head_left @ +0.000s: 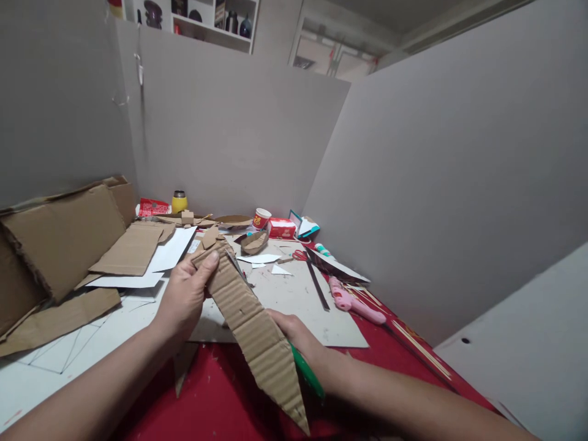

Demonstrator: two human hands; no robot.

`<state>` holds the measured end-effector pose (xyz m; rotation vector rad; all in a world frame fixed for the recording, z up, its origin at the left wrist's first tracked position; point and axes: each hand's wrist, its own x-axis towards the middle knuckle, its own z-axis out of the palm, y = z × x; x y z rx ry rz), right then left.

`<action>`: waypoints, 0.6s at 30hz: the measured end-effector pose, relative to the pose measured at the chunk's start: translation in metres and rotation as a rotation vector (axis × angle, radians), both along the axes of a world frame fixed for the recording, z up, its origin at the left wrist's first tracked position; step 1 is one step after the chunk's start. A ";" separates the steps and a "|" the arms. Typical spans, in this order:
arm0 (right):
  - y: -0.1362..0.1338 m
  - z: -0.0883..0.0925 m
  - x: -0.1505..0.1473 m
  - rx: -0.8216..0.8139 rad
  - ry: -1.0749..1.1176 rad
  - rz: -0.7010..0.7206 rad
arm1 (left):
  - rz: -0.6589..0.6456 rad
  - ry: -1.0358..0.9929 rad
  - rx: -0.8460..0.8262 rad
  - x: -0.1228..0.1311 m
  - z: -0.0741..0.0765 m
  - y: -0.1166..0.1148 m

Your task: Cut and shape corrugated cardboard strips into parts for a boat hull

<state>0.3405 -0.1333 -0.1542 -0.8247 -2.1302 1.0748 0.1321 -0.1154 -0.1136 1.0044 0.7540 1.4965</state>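
Observation:
A long strip of corrugated cardboard [250,321], pointed at its near end, is held up over the table between both hands. My left hand [184,294] grips its far end with the thumb pressed on top. My right hand [296,337] is closed under the strip's middle, its fingers mostly hidden by the cardboard. A green tool [307,370] sticks out from under that hand along the wrist.
Grey board [316,306] lies on the red table [220,398] with a black ruler [316,283], red scissors [299,255], a pink glue gun [353,303] and wooden skewers [422,349]. Cardboard sheets [64,239] pile up at left. Cups and small boxes [281,228] stand at the back wall.

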 end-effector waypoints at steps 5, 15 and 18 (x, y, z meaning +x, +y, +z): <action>0.004 0.017 0.001 0.072 -0.106 -0.009 | -0.076 0.082 0.029 0.000 0.003 -0.003; -0.002 0.000 -0.001 -0.127 0.099 -0.016 | -0.143 0.038 -0.045 0.005 -0.003 -0.002; 0.003 0.002 0.004 -0.065 0.032 -0.152 | -0.148 0.020 -0.074 0.004 -0.003 0.000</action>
